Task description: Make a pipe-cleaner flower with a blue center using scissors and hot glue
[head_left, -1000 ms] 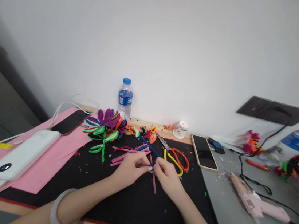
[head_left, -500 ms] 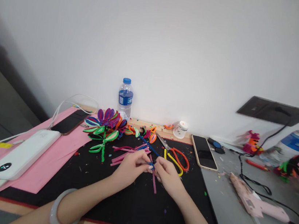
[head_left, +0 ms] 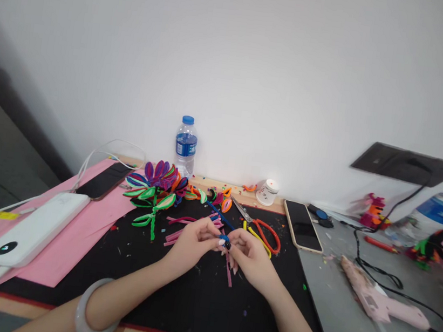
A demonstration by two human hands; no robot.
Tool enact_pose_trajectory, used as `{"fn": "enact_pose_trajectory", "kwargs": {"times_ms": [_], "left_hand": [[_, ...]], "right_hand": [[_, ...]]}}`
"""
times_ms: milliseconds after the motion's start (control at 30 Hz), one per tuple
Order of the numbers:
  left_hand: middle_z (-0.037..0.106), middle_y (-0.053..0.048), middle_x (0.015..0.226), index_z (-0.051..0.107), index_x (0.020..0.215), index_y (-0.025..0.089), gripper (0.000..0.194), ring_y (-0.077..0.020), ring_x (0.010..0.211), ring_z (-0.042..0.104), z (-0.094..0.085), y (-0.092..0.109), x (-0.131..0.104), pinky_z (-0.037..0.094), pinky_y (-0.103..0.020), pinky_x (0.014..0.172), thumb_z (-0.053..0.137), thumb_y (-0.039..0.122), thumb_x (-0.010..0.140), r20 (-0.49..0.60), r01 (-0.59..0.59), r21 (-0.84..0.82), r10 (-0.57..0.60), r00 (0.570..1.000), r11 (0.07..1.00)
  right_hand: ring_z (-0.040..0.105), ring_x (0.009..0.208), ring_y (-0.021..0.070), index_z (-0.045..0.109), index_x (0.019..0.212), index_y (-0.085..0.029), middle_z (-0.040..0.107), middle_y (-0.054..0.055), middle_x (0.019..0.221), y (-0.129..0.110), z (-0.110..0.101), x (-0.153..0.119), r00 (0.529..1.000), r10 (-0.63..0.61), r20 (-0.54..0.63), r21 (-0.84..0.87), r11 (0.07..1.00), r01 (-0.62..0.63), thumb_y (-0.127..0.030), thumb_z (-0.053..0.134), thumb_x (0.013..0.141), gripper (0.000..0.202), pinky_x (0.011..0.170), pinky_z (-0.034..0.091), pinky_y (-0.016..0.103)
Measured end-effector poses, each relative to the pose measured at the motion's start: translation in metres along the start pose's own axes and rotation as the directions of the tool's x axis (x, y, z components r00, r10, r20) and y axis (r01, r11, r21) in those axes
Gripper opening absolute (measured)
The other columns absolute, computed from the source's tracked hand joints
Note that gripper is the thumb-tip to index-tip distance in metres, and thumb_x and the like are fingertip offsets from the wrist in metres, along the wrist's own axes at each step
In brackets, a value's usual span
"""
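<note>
Between the fingertips of both hands is a small blue and black pipe cleaner piece (head_left: 226, 241). My left hand (head_left: 198, 242) pinches it from the left, and my right hand (head_left: 249, 254) grips its right side. Fingers partly hide its shape. Pink pipe cleaners (head_left: 177, 235) lie on the black mat (head_left: 202, 310) beneath and beyond my left hand. One blue pipe cleaner (head_left: 219, 214) runs behind the hands. Scissors with orange handles (head_left: 265, 234) rest just past my right hand, beside a yellow pipe cleaner (head_left: 255, 236).
A pipe cleaner flower (head_left: 156, 195) lies back left, before a water bottle (head_left: 185, 147). A paper cup (head_left: 267, 192) stands by the wall. Left are a white power bank (head_left: 33, 228) and pink sheets (head_left: 66, 260); right, a phone (head_left: 304, 226) and a pink glue gun (head_left: 383, 304).
The blue strand between my hands now shows as a compact loop with a black part. My right hand has shifted slightly and its fingers have a new hold.
</note>
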State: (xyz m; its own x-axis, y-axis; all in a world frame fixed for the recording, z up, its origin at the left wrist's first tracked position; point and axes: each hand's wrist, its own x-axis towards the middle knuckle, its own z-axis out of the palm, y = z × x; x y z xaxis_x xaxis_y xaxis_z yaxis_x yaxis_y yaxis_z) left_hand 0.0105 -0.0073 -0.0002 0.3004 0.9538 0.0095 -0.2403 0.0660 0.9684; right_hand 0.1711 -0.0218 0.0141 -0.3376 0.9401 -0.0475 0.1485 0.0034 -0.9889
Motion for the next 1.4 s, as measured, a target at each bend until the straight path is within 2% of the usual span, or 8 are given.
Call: {"fn": "enact_pose_trajectory", "kwargs": {"times_ms": [200, 400, 733, 900, 1100, 1267, 1333, 1400], "left_hand": [[0.060, 0.002, 0.065, 0.048, 0.071, 0.014, 0.019, -0.0128, 0.063, 0.063, -0.001, -0.002, 0.002, 0.050, -0.025, 0.061, 0.066, 0.017, 0.066, -0.020, -0.003, -0.007, 0.003, 1.000, 1.000], [0.062, 0.002, 0.068, 0.048, 0.073, 0.014, 0.020, -0.0131, 0.065, 0.064, -0.001, -0.005, 0.002, 0.050, -0.027, 0.064, 0.067, 0.018, 0.066, -0.017, 0.008, -0.049, -0.009, 1.000, 0.999], [0.062, 0.001, 0.065, 0.051, 0.071, 0.013, 0.018, -0.0123, 0.062, 0.063, 0.001, -0.002, 0.002, 0.050, -0.025, 0.063, 0.067, 0.018, 0.065, -0.023, 0.015, -0.032, -0.016, 1.000, 0.999], [0.059, 0.000, 0.079, 0.053, 0.072, 0.013, 0.017, -0.0117, 0.063, 0.062, 0.000, -0.004, 0.002, 0.050, -0.026, 0.061, 0.067, 0.018, 0.065, -0.014, -0.033, -0.035, 0.033, 0.999, 0.999], [0.053, -0.005, 0.094, 0.059, 0.073, 0.013, 0.013, -0.0131, 0.070, 0.060, -0.001, -0.003, 0.001, 0.049, -0.025, 0.059, 0.066, 0.021, 0.065, 0.006, -0.130, 0.118, 0.130, 0.992, 0.984], [0.054, -0.006, 0.100, 0.058, 0.092, 0.017, 0.022, -0.0113, 0.066, 0.056, -0.002, 0.006, 0.000, 0.046, -0.025, 0.062, 0.060, 0.026, 0.072, -0.029, -0.194, 0.265, 0.209, 0.977, 0.944], [0.056, -0.006, 0.097, 0.058, 0.092, 0.017, 0.020, -0.0118, 0.066, 0.055, -0.003, 0.011, -0.001, 0.044, -0.024, 0.061, 0.052, 0.030, 0.078, -0.019, -0.225, 0.346, 0.247, 0.969, 0.911], [0.057, -0.005, 0.082, 0.061, 0.082, 0.016, 0.021, -0.0126, 0.066, 0.053, -0.006, 0.017, -0.001, 0.042, -0.024, 0.063, 0.045, 0.030, 0.082, 0.051, -0.282, 0.491, 0.296, 0.954, 0.824]], "right_hand": [[0.047, 0.042, 0.0063, 0.049, 0.078, -0.017, 0.051, -0.005, 0.058, 0.003, 0.002, 0.000, 1.000, -0.007, -0.015, -0.008, 1.000, 0.007, -0.012, 0.044, 0.075, 0.008, 0.041, 0.041, 0.019], [0.048, 0.042, 0.0070, 0.049, 0.079, -0.017, 0.053, -0.004, 0.059, 0.006, 0.002, 0.002, 0.999, -0.019, -0.043, 0.025, 0.999, 0.020, -0.016, 0.046, 0.077, 0.004, 0.042, 0.042, 0.020], [0.050, 0.044, 0.0075, 0.048, 0.079, -0.017, 0.054, -0.004, 0.059, 0.004, 0.002, 0.003, 1.000, -0.003, -0.019, 0.109, 0.994, 0.005, -0.018, 0.048, 0.076, 0.003, 0.044, 0.044, 0.021], [0.051, 0.043, 0.0079, 0.048, 0.077, -0.017, 0.055, -0.004, 0.059, -0.001, 0.004, 0.002, 0.999, 0.003, -0.045, 0.162, 0.987, 0.005, -0.022, 0.052, 0.075, 0.007, 0.044, 0.045, 0.022], [0.050, 0.042, 0.0083, 0.047, 0.075, -0.017, 0.056, -0.004, 0.057, -0.002, 0.003, 0.002, 0.994, 0.036, -0.105, 0.226, 0.974, -0.011, -0.025, 0.055, 0.072, 0.012, 0.042, 0.044, 0.022], [0.048, 0.039, 0.0070, 0.045, 0.073, -0.018, 0.055, -0.005, 0.056, -0.002, -0.001, 0.002, 0.992, 0.023, -0.121, 0.121, 0.993, -0.008, -0.019, 0.050, 0.072, 0.005, 0.041, 0.041, 0.020], [0.047, 0.039, 0.0067, 0.045, 0.072, -0.018, 0.053, -0.005, 0.054, -0.003, -0.001, 0.001, 0.995, 0.010, -0.104, 0.045, 0.999, -0.006, -0.013, 0.047, 0.071, 0.005, 0.041, 0.039, 0.019], [0.047, 0.040, 0.0069, 0.046, 0.071, -0.018, 0.053, -0.006, 0.053, -0.005, -0.001, 0.000, 0.998, 0.011, -0.065, -0.032, 0.999, -0.013, -0.009, 0.045, 0.068, 0.009, 0.041, 0.038, 0.019]]}}
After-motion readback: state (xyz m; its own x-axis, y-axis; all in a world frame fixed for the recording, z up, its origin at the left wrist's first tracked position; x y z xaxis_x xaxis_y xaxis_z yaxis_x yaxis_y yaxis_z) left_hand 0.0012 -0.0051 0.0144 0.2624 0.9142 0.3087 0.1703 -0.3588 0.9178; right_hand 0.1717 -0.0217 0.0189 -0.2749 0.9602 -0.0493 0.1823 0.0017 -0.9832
